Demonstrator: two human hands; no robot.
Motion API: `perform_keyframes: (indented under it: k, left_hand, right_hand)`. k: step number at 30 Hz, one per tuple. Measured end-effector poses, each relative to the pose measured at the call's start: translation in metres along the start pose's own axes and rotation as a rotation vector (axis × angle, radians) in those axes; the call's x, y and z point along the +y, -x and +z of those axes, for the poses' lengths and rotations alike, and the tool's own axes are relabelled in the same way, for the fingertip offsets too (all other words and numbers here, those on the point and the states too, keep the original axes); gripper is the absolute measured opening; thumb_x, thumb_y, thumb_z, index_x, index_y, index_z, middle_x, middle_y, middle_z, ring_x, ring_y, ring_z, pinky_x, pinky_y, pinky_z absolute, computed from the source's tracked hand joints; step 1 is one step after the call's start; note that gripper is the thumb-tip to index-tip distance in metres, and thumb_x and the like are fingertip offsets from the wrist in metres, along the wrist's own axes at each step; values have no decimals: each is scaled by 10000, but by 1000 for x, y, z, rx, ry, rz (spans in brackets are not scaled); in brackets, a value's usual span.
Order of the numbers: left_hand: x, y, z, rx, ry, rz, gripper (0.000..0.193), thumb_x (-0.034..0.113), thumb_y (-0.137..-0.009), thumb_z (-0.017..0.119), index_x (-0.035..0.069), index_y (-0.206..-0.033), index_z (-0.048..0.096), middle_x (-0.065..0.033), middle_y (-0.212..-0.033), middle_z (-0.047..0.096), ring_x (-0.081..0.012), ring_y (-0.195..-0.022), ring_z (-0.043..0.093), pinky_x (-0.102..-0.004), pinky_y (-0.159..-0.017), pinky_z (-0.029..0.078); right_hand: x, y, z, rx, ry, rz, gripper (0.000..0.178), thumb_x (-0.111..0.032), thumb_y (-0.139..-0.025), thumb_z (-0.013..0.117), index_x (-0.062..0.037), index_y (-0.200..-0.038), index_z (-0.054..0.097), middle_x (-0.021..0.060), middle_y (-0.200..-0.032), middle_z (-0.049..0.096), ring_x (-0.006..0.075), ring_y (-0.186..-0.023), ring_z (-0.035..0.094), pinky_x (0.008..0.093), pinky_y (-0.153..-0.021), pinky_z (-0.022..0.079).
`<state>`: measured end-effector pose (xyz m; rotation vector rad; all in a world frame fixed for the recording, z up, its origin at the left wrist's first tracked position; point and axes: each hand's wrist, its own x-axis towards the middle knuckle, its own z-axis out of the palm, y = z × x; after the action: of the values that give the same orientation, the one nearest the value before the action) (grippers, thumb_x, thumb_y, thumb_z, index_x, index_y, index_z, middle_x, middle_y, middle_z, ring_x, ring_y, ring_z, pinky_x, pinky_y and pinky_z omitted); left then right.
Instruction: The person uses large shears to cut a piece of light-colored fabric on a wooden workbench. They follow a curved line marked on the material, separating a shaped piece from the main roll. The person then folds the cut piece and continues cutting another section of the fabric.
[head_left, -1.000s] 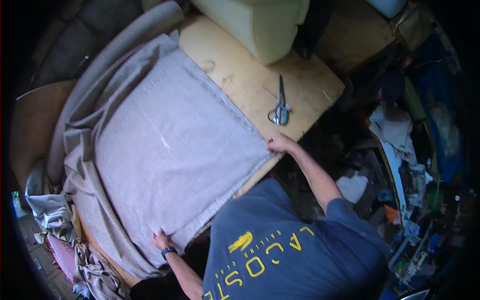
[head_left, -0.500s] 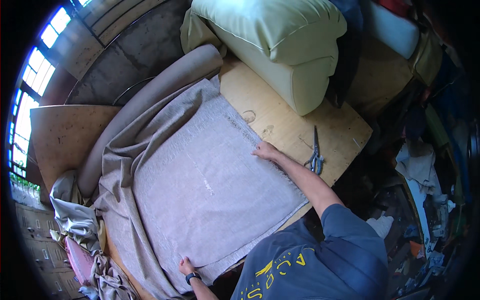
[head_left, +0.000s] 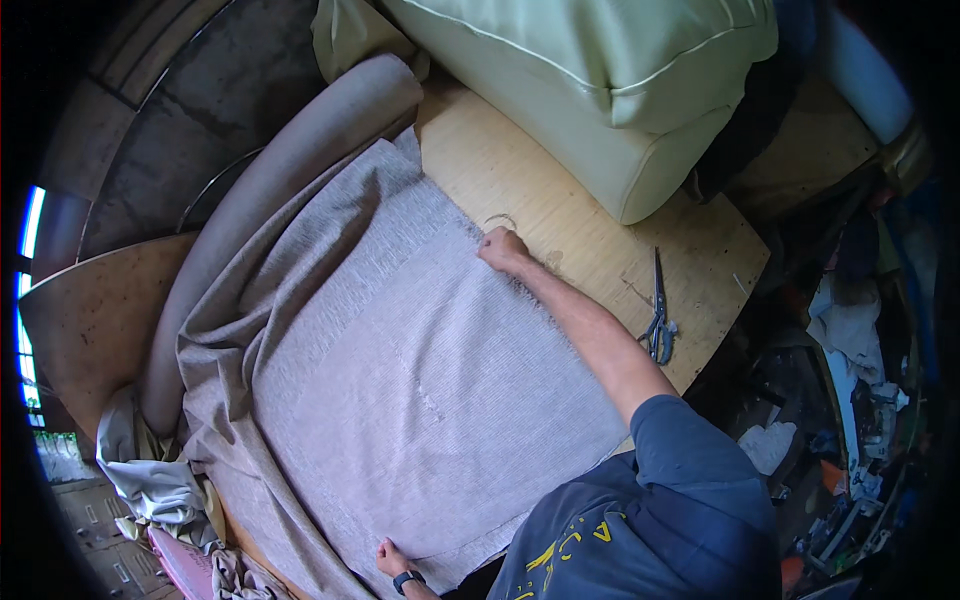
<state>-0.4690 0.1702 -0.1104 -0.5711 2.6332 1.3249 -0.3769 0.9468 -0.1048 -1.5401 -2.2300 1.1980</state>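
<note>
A grey-lilac piece of fabric (head_left: 400,330) lies over a larger grey woven cloth (head_left: 340,240), with diagonal ripples across its middle and a pale worn-looking mark near the centre. My right hand (head_left: 502,248) is closed on the fabric's far right edge, the arm stretched over its right side. Down at the near left corner, my left hand (head_left: 392,556), with a dark watch on the wrist, pinches the fabric's edge. A pair of scissors (head_left: 660,335) rests on the wooden board to the right of my right forearm.
The wooden board (head_left: 560,225) carries the cloth. A pale green padded cushion (head_left: 600,110) stands at its far side. A thick fabric roll (head_left: 280,170) runs along the left, beside bunched cloths (head_left: 160,490). Scraps and clutter (head_left: 850,430) cover the floor at right.
My right hand has moved farther away and left along the fabric's edge. Diagonal ripples now cross the fabric, which lay flatter before. My left hand stays at the near corner; the view has shifted.
</note>
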Motion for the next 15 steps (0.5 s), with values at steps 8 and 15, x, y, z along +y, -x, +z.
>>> perform_keyframes:
  k: [8,15]
  left_hand:
    - [9,-21,21,-55,34,-27,156,99,-905,706,-19,-997,659,-56,-937,667,-159,-844,592,-303,-785,495]
    - [48,39,20,-194,151,-264,313,192,-899,735,12,-1118,604,-64,-1012,658,-200,-852,618,-359,-668,508]
  right_hand:
    - [1,-15,-17,138,17,38,280,-358,-777,771,-82,-808,736,153,-821,711,279,-771,697,404,-707,549]
    - [47,107,-80,-335,-69,37,418,-390,-795,818,-43,-695,607,38,-569,555,145,-482,529,349,-455,435]
